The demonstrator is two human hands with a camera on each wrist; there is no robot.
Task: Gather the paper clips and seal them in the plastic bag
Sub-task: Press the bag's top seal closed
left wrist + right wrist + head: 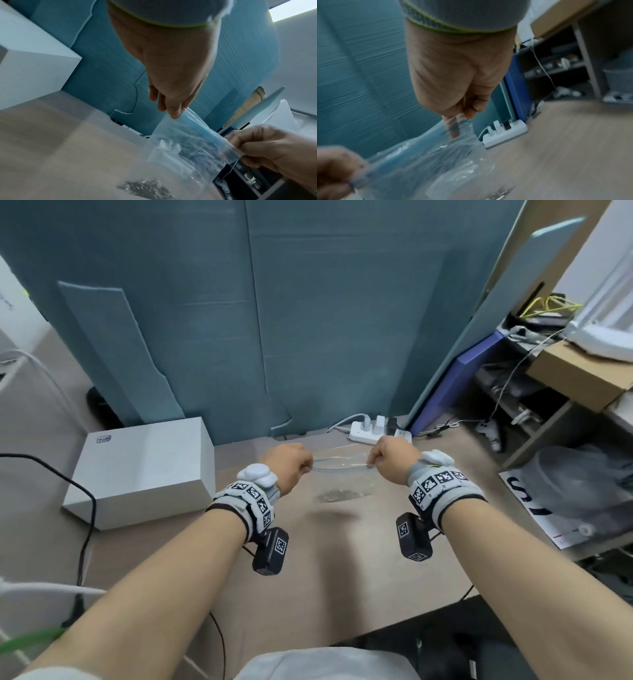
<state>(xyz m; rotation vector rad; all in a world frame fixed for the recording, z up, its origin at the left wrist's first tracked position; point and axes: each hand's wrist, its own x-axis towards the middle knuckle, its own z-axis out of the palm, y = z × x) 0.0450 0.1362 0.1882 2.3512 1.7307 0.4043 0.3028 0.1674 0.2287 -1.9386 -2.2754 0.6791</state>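
A clear plastic zip bag [342, 477] hangs above the tan table [342, 559], stretched between my two hands. My left hand [306, 466] pinches the left end of its blue zip strip, and my right hand [374, 461] pinches the right end. A small heap of silver paper clips [337, 494] lies in the bag's bottom. In the left wrist view my left hand's fingertips [174, 113] grip the bag [180, 155] at its corner, with the clips [145, 189] below. The blurred right wrist view shows my right hand [458, 120] pinching the bag [436, 162]. In the head view the two lips of the bag's mouth look slightly parted.
A white box [144, 470] stands on the table at the left, beside a black cable [85, 525]. A white power strip [376, 429] lies just behind the bag against the teal partition [308, 320]. Cluttered shelves [548, 405] stand to the right.
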